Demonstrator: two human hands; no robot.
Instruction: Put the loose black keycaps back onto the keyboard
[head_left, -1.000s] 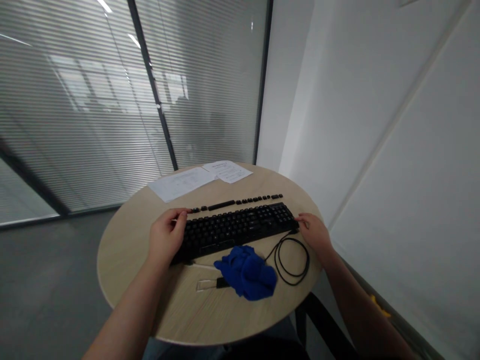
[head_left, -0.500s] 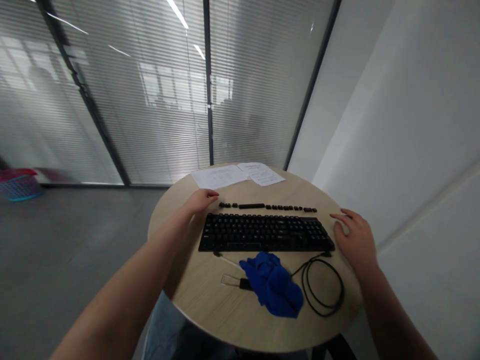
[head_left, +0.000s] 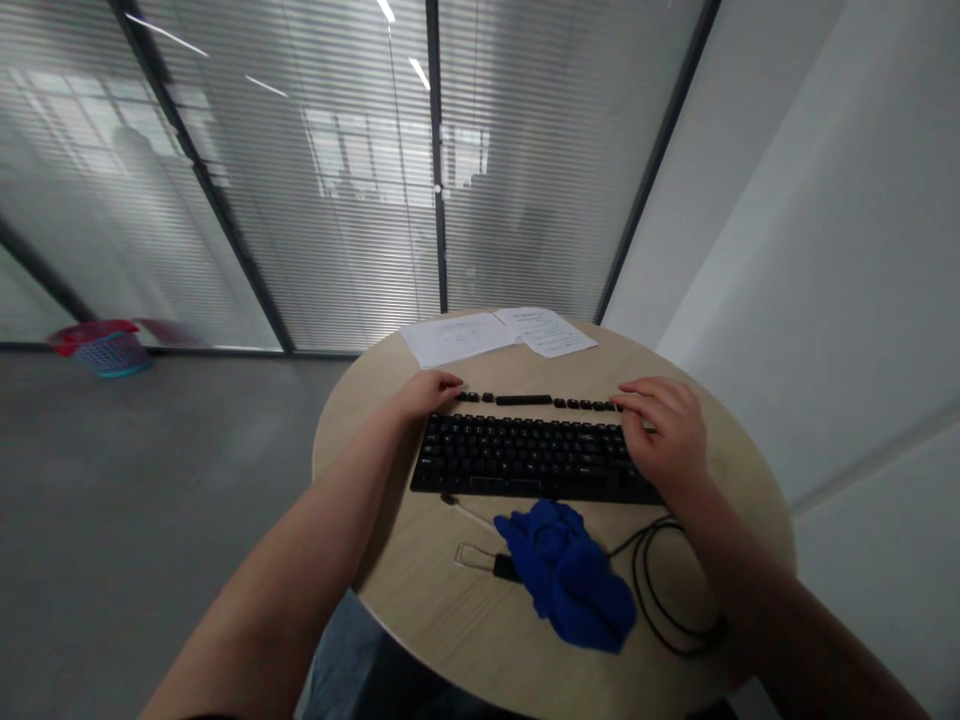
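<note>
A black keyboard (head_left: pixel 525 455) lies on the round wooden table (head_left: pixel 450 600). Beyond it runs a row of loose black keycaps with one long bar (head_left: pixel 523 400). My left hand (head_left: pixel 431 392) rests at the left end of this row, its fingertips by the first keycap; whether they grip it cannot be made out. Over the keyboard's right end is my right hand (head_left: pixel 666 425), fingers apart, the tips at the row's right part, hiding several keycaps. A blue cloth (head_left: pixel 570 580) lies nearer, over part of a black-handled wire tool (head_left: pixel 506 567).
Printed sheets (head_left: pixel 465 338) lie at the table's far edge. A coiled black cable (head_left: pixel 656 600) is at the right, partly under my right forearm. A thin brush-like tool (head_left: pixel 469 513) pokes out from the cloth. A red and blue basket (head_left: pixel 112 350) stands on the floor at left.
My right hand has moved left from beside the keyboard to the right part of the keycap row. My left hand stays at the left end. The view has shifted slightly.
</note>
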